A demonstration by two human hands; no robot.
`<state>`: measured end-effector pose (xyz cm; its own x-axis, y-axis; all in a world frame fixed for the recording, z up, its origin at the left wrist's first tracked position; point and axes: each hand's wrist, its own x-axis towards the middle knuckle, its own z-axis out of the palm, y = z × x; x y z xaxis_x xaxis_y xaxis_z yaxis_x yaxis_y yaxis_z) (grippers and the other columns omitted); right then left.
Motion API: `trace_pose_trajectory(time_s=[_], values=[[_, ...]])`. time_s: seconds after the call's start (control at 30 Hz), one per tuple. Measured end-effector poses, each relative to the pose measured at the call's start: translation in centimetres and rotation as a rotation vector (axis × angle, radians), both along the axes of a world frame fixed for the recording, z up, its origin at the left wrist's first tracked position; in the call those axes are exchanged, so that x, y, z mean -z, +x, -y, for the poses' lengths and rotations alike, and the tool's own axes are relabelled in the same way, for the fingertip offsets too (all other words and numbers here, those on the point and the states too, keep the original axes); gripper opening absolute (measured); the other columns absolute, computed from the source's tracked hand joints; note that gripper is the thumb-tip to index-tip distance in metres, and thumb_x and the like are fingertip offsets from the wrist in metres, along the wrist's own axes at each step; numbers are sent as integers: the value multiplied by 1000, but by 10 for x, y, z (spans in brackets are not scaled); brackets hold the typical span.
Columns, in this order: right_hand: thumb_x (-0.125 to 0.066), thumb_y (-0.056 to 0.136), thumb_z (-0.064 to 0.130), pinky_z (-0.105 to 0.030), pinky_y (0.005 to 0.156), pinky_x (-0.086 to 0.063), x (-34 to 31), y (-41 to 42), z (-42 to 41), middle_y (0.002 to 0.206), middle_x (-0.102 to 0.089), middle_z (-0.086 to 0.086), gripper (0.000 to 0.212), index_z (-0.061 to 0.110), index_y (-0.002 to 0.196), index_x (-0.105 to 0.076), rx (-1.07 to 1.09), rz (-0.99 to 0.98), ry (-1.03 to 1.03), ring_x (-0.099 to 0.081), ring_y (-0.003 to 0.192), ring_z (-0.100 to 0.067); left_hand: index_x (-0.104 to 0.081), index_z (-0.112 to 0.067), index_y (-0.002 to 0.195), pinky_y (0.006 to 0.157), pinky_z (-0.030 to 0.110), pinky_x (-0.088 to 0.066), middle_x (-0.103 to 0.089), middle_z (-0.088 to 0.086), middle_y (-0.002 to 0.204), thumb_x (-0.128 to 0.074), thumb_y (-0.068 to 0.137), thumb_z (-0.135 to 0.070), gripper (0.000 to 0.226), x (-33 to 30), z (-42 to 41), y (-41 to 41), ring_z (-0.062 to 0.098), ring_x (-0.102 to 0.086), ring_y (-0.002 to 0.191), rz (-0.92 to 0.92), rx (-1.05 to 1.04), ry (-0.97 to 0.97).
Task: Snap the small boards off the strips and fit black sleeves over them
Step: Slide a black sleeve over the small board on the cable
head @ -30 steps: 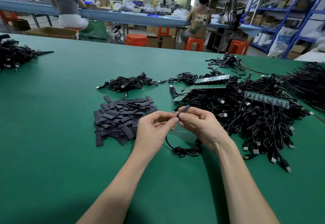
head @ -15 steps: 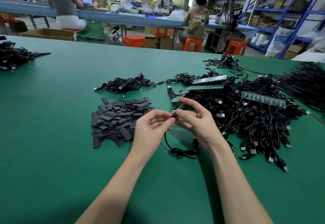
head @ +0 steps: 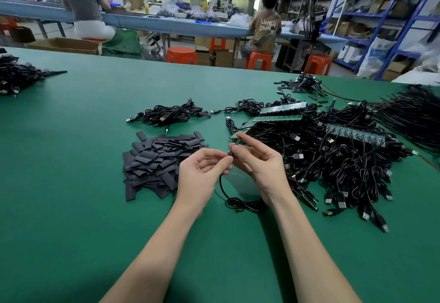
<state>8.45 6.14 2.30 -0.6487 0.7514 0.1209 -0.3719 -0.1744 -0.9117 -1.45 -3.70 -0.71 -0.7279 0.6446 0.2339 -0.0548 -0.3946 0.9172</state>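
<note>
Your left hand (head: pixel 202 174) and right hand (head: pixel 259 162) meet above the desk (head: pixel 71 183), fingertips almost touching. Both are closed in a pinch on one small piece: a black sleeve (head: pixel 234 146) on the end of a cable (head: pixel 238 201) that hangs from the pinch in a loop to the desk beneath your wrists. The right index finger is extended past the pinch. The board inside the sleeve is hidden, so how far the sleeve is seated cannot be told.

Just left of your hands lies the stock of loose sleeves (head: pixel 159 160), a flat heap that is largely unused. Just right lies a large tangle of cables (head: pixel 333 160) with board strips (head: pixel 278 118) on top; several strips appear unbroken, their small boards not yet snapped off.

A small bundle of cables (head: pixel 166 114) sits beyond the sleeve heap; it may be finished work, though this cannot be confirmed.

Judged from these quantities, you are early in the batch: one unit is in hand and most strips and sleeves remain.
</note>
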Motion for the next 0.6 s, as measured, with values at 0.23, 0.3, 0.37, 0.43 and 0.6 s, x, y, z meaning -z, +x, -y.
trace_pose_trajectory(time_s=[0.23, 0.3, 0.37, 0.43, 0.6], values=[[-81, 74, 4, -26, 75, -59, 2, 1, -2, 97, -77, -18, 37, 12, 110, -75, -13, 10, -50, -74, 83, -22, -73, -12, 82, 66, 20, -56, -77, 8, 75, -80, 81, 0, 14, 1, -1, 0, 16, -74, 71, -7, 3, -7], [-79, 77, 2, -25, 74, -59, 1, 0, -2, 96, -77, -18, 35, 11, 110, -75, -8, 3, -44, -74, 82, -21, -73, -10, 84, 66, 19, -56, -77, 9, 76, -80, 81, 0, 13, 1, -1, -1, 16, -74, 71, -2, 2, -2], [-77, 80, -1, -25, 73, -59, 1, -1, -1, 95, -77, -17, 33, 10, 111, -74, 2, -2, -30, -74, 82, -21, -73, -9, 84, 66, 19, -56, -77, 9, 76, -80, 81, 1, 12, 1, -2, -1, 15, -73, 70, 2, -2, 4], [-76, 82, -3, -25, 74, -59, 1, -2, 0, 93, -77, -16, 32, 9, 112, -74, 12, 0, -26, -73, 81, -21, -73, -8, 85, 66, 19, -55, -76, 9, 76, -79, 81, 1, 12, 1, -3, -1, 15, -73, 70, 9, -3, 9], [-76, 83, -4, -26, 75, -59, 0, -1, -1, 97, -75, -21, 33, 6, 114, -74, 35, 24, -28, -72, 82, -23, -72, -8, 85, 66, 20, -56, -76, 9, 75, -79, 82, 1, 12, 2, -3, -1, 16, -72, 70, 11, -2, 0]])
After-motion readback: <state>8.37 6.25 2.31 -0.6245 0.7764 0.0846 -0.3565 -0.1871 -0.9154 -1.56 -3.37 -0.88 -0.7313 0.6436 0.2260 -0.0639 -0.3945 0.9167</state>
